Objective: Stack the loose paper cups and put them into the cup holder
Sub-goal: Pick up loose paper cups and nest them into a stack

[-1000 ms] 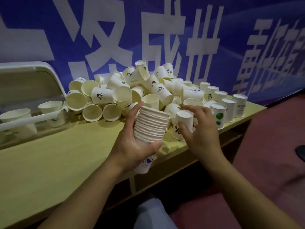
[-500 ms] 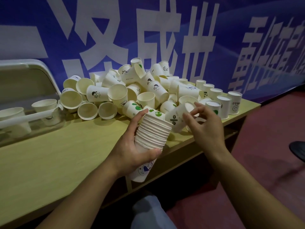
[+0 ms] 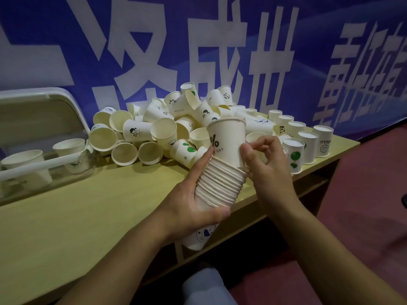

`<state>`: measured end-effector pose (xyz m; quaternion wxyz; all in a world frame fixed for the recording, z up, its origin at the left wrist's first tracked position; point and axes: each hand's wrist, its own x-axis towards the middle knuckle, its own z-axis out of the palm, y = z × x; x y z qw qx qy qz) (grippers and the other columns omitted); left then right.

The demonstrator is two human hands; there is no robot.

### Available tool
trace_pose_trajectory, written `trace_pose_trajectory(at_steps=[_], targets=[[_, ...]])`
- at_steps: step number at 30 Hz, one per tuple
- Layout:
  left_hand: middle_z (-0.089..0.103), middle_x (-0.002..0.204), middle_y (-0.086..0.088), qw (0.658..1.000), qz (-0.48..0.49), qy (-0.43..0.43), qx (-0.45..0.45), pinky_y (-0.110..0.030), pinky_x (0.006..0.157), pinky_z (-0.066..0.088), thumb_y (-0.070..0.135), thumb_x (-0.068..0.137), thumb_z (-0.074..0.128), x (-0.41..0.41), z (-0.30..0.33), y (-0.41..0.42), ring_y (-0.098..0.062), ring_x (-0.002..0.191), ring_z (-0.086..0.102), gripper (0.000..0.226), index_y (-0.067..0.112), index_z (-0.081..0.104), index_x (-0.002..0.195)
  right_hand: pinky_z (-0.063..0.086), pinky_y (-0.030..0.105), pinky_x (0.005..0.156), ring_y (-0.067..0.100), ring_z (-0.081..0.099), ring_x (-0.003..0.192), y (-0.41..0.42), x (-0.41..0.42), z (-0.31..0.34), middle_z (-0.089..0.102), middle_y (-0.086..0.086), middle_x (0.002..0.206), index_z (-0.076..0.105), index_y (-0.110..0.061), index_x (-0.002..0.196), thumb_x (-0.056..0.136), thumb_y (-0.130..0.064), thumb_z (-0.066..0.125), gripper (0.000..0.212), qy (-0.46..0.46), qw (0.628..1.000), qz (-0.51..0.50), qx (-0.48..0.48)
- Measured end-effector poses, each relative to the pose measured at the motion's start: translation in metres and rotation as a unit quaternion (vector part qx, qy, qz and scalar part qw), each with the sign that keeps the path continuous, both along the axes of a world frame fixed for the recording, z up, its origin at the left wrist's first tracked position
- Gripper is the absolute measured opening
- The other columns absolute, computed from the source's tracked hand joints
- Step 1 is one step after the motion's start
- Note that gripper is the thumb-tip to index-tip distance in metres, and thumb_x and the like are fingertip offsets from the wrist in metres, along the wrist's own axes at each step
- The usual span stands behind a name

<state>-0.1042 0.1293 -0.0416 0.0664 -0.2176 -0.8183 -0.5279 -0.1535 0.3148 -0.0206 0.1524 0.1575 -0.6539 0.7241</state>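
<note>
My left hand (image 3: 189, 208) grips a tall stack of nested paper cups (image 3: 220, 186), tilted a little to the right, over the table's front edge. A white cup with a percent sign (image 3: 228, 142) sits partly pushed into the top of the stack. My right hand (image 3: 266, 166) pinches that cup's lower side with thumb and fingers. A big heap of loose paper cups (image 3: 163, 128) lies behind the stack. The clear cup holder (image 3: 41, 128) with a white frame stands at the far left, with a few cups inside.
Several cups stand upside down in rows (image 3: 308, 142) at the table's right end. The yellow table (image 3: 83, 212) has a shelf underneath. A blue banner with white characters (image 3: 198, 51) hangs behind. Dark red floor (image 3: 363, 216) lies to the right.
My right hand picked a percent-sign cup from the table, turned it upright and set it into the top of the stack held in my left hand.
</note>
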Motion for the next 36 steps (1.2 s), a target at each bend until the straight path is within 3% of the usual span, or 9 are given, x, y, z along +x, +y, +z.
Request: trace_pose_trajectory(at_steps=[3,6,12,14,20,23,26,29,36], targets=[[0.054,0.128,0.033,1.0,0.016,0.018,-0.011,-0.024,0.088,0.055,0.052,0.062,0.081,-0.012,0.013,-0.015,0.0,0.112,0.062,0.111,0.07,0.009,0.144,0.06,0.047,0.086,0.022,0.065,0.107,-0.009,-0.012,0.01,0.052,-0.001,0.126,0.046,-0.051,0.125,0.078,-0.044,0.075,0.056,-0.013,0.998,0.068,-0.01],[0.05,0.13,0.027,0.998,0.034,0.04,-0.033,-0.016,0.078,0.054,0.055,0.061,0.078,-0.026,0.029,-0.029,0.005,0.107,0.061,0.112,0.068,0.006,0.145,0.058,0.045,0.091,0.017,0.063,0.113,-0.021,-0.022,0.019,0.055,-0.007,0.13,0.049,-0.06,0.125,0.082,-0.046,0.074,0.051,0.003,0.998,0.069,0.003],[0.028,0.126,0.054,0.974,0.131,0.166,-0.084,-0.007,0.076,0.05,0.051,0.066,0.08,-0.053,0.041,-0.061,0.018,0.107,0.05,0.116,0.062,0.0,0.149,0.053,0.029,0.091,0.004,0.06,0.099,-0.047,-0.037,0.014,0.057,-0.013,0.124,0.057,-0.044,0.133,0.099,-0.024,0.057,0.039,0.098,0.983,0.039,0.152],[0.027,0.127,0.049,0.961,0.16,0.194,-0.114,-0.01,0.073,0.051,0.042,0.07,0.086,-0.058,0.037,-0.073,0.016,0.107,0.05,0.118,0.059,0.002,0.151,0.052,0.028,0.091,0.003,0.057,0.099,-0.049,-0.046,0.01,0.056,-0.016,0.121,0.055,-0.045,0.134,0.097,-0.019,0.062,0.045,0.114,0.967,0.023,0.229],[0.036,0.123,0.051,0.97,0.173,0.168,-0.026,-0.008,0.076,0.05,0.054,0.062,0.077,-0.055,0.009,-0.099,0.013,0.108,0.053,0.108,0.064,0.011,0.146,0.051,0.04,0.099,0.015,0.054,0.118,-0.046,-0.08,0.014,0.053,-0.008,0.139,0.042,-0.047,0.144,0.095,-0.037,0.063,0.055,0.094,0.829,-0.034,0.55],[0.047,0.124,0.041,0.976,0.168,0.131,0.045,-0.01,0.075,0.052,0.055,0.058,0.077,-0.049,0.002,-0.103,0.008,0.105,0.058,0.1,0.073,0.018,0.137,0.055,0.042,0.094,0.019,0.058,0.116,-0.052,-0.089,0.013,0.049,-0.004,0.145,0.033,-0.047,0.148,0.092,-0.036,0.067,0.067,0.085,0.771,-0.031,0.631],[0.049,0.124,0.038,0.977,0.16,0.128,0.065,-0.011,0.076,0.052,0.056,0.062,0.074,-0.044,0.002,-0.106,0.007,0.104,0.06,0.095,0.071,0.021,0.139,0.056,0.045,0.094,0.02,0.059,0.115,-0.058,-0.092,0.014,0.049,-0.002,0.143,0.035,-0.046,0.145,0.085,-0.036,0.075,0.073,0.038,0.755,0.001,0.654],[0.053,0.127,0.028,0.98,0.152,0.116,0.053,-0.017,0.078,0.054,0.059,0.063,0.072,-0.042,0.0,-0.107,0.003,0.103,0.063,0.095,0.069,0.02,0.142,0.058,0.04,0.089,0.017,0.061,0.106,-0.055,-0.091,0.021,0.053,-0.001,0.136,0.04,-0.045,0.135,0.081,-0.031,0.08,0.069,0.0,0.779,0.046,0.626],[0.052,0.136,0.015,0.987,0.125,0.101,0.028,-0.037,0.088,0.058,0.059,0.061,0.074,-0.041,0.001,-0.101,-0.005,0.109,0.062,0.094,0.071,0.022,0.139,0.058,0.025,0.057,0.017,0.064,0.094,-0.054,-0.074,0.039,0.051,-0.004,0.121,0.041,-0.04,0.131,0.083,-0.027,0.078,0.062,0.023,0.953,-0.008,0.301]])
